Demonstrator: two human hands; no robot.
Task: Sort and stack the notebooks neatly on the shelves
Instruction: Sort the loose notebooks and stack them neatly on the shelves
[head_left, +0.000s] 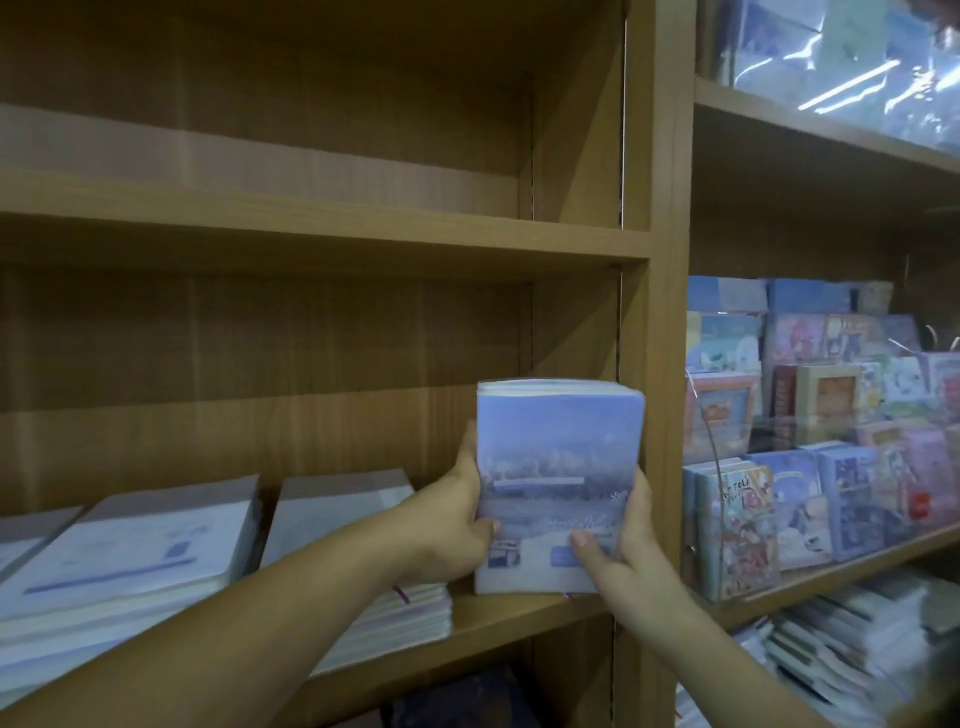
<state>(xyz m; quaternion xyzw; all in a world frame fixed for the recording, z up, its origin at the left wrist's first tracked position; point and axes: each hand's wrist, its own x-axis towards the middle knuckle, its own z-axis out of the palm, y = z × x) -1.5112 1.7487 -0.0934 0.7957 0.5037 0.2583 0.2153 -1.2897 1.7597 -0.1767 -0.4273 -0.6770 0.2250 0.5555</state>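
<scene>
**Blue stack held upright at the shelf's right end**

Both hands clasped a thick stack of blue-covered notebooks (558, 483), standing on end on the wooden shelf (498, 618) beside the upright. The left hand (457, 525) gripped its left edge; the right hand (618, 540) wrapped the lower right corner, thumb on the cover. The bundle looked heavy and liable to fan apart (glossy covers, probably slippery), so squeezing both sides low seemed wisest. Flat piles of pale notebooks (130, 551) lay nearby to the left.

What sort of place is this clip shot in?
Probably a stationery shop: wooden shelving, flat notebook stacks beside the blue notebook bundle held upright, and a neighbouring bay of colourful illustrated booklets standing face-out.
</scene>
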